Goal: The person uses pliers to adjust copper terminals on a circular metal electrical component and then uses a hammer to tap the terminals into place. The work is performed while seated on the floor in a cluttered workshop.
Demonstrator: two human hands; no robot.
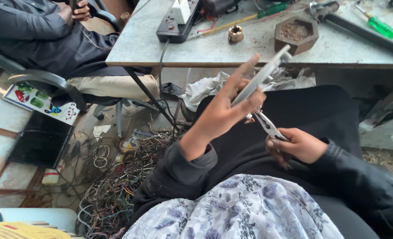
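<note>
Left hand (pixel 232 104) pinches a flat grey panel (pixel 262 76) tilted up so the right hand's (pixel 299 145) pliers (pixel 266 125) reach its underside.

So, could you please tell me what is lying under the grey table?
Under the grey table, crumpled white cloth lies by a dark cable that hangs from the black power strip. A tangle of wires spreads across the floor. The left hand and lap cover whatever lies further right.

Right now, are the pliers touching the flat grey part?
Cannot tell. In the head view the pliers tip meets the left hand below the grey part, hiding any contact.
</note>
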